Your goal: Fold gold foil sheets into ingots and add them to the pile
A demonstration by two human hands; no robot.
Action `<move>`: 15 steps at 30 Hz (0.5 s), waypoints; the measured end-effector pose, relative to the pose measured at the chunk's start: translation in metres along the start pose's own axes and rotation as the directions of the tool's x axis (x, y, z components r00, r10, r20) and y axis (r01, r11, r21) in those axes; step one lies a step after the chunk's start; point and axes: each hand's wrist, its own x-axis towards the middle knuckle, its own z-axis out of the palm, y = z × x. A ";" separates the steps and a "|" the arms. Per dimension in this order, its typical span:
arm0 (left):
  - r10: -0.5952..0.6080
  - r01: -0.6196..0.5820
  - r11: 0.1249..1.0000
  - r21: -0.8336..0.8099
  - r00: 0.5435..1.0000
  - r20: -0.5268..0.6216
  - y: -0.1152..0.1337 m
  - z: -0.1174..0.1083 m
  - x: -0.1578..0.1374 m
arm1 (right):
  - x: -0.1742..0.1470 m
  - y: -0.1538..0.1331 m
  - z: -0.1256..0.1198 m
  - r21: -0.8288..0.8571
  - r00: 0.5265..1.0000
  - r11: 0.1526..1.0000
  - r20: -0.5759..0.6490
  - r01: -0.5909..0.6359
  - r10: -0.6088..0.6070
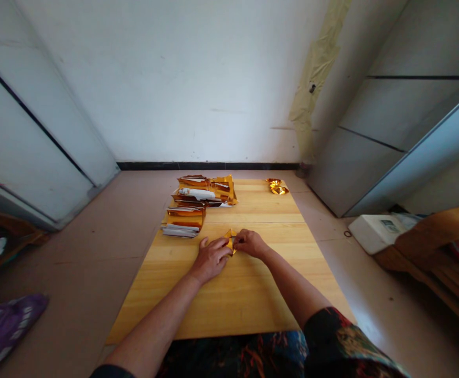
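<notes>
A small folded piece of shiny gold foil paper (230, 234) lies on the wooden board between my two hands. My left hand (211, 258) rests palm down at its left side, thumb and fingertips holding the paper while the little finger sticks out to the left. From the right, my right hand (252, 243) pinches the edge of the same paper with thumb and bent fingers. The fingers partly cover the paper, so its exact folds are hidden. Beyond my left hand stands a row of folded gold and white paper pieces (185, 218).
Another row of folded gold paper pieces (223, 190) stands at the board's far left. Finished-looking shiny gold foil shapes (278, 188) sit at the far right corner. The wooden board (284, 268) is ringed by tiled floor, with a white box (373, 233) to the right and a purple bag (14, 328) at left.
</notes>
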 end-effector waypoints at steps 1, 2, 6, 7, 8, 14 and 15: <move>0.001 -0.001 1.000 0.000 1.000 0.001 0.000 0.000 0.000 | 0.000 0.001 0.000 0.010 1.000 1.000 -0.002 0.008 -0.008; 0.003 -0.003 1.000 0.000 1.000 0.001 0.000 0.000 -0.001 | 0.000 0.002 0.001 0.022 1.000 1.000 -0.005 0.020 -0.020; 0.016 -0.016 1.000 -0.005 1.000 0.017 0.000 -0.002 -0.002 | -0.003 0.004 0.003 0.052 0.998 0.998 -0.037 0.045 -0.043; 0.020 -0.019 1.000 -0.008 1.000 0.024 -0.001 -0.002 -0.002 | -0.004 0.003 0.003 0.052 0.998 0.998 -0.042 0.039 -0.037; 0.023 -0.023 1.000 -0.011 0.999 0.030 -0.001 -0.002 -0.002 | -0.004 0.002 0.003 0.048 0.999 0.998 -0.041 0.030 -0.028; 0.020 -0.020 1.000 -0.015 0.998 0.053 -0.003 -0.001 -0.003 | -0.004 -0.006 0.003 -0.014 0.999 0.999 -0.024 -0.034 0.033; 0.025 -0.024 1.000 -0.015 0.998 0.053 -0.003 -0.001 -0.003 | -0.004 -0.007 0.003 -0.029 0.999 0.999 -0.028 -0.045 0.044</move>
